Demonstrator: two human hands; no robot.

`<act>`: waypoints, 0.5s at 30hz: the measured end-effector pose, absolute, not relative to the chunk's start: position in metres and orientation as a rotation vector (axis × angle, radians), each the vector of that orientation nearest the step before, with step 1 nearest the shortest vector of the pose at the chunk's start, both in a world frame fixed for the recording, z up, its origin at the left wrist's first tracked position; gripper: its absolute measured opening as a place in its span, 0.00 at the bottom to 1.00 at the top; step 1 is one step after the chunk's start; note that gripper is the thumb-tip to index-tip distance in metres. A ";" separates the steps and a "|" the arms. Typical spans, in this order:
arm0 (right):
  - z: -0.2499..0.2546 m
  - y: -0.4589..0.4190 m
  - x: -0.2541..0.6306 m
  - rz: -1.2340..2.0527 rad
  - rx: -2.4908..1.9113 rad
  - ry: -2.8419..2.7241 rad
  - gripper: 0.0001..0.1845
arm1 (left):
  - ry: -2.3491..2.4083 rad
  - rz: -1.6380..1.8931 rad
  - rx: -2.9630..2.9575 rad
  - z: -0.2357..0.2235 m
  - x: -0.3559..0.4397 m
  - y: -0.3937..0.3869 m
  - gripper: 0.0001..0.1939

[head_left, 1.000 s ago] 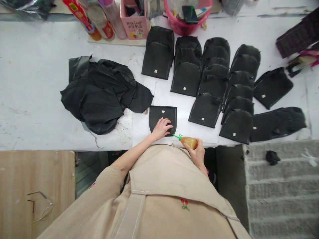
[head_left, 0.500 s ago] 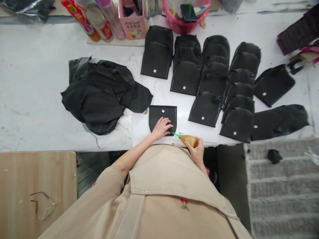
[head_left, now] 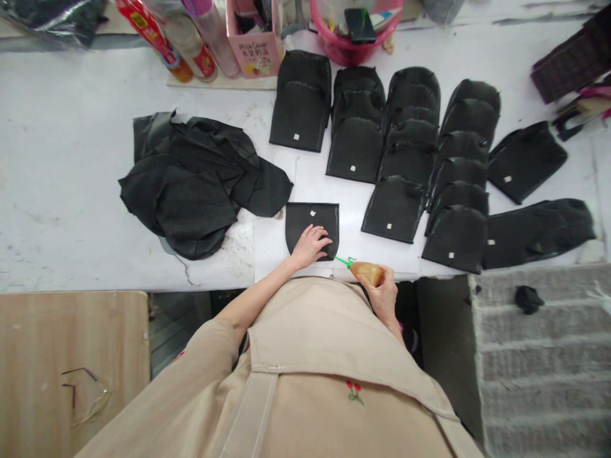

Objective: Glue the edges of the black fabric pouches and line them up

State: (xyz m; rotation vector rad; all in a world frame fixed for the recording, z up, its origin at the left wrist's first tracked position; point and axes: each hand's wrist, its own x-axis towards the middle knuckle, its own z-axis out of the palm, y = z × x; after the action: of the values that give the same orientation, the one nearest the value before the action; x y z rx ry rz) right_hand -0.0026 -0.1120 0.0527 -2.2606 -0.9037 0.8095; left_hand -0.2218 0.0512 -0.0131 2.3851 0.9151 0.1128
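A flat black fabric piece [head_left: 298, 222] with a rounded near edge and a small white mark lies on the white table [head_left: 62, 210] in front of me. My left hand [head_left: 311, 246] rests on it, fingers spread and pressing it down. In my right hand [head_left: 383, 294] is a squeeze bottle of amber glue [head_left: 367, 272] with a thin green nozzle, held tilted. The nozzle tip is close to the piece's near right corner; whether it touches cannot be made out. A pale line shows along the piece's right edge.
To the left lies a heap of black fabric [head_left: 191, 184]. Overlapping rows of black pieces [head_left: 401, 210] spread over the right side. A pink box [head_left: 252, 48] and a pink basket [head_left: 329, 48] stand at the back. Glasses [head_left: 86, 394] lie on a wooden board [head_left: 28, 356].
My right hand and the glue bottle have shifted slightly right and toward me, the nozzle leaving the lower edge for the corner. My left hand stays on the fabric piece.
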 end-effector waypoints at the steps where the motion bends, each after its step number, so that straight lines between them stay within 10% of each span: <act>1: 0.054 -0.112 -0.002 0.815 -2.244 -0.863 0.39 | 0.927 0.107 2.384 -0.012 -0.221 0.052 0.22; 15: 0.048 -0.108 -0.002 0.722 -2.070 -0.550 0.36 | 1.172 0.036 2.306 -0.005 -0.183 0.074 0.17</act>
State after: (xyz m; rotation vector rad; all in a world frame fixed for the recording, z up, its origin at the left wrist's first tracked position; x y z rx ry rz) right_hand -0.0020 -0.1083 0.0482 -2.0701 -0.5504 0.7224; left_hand -0.1832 0.0738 -0.0052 2.3059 1.1722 0.0357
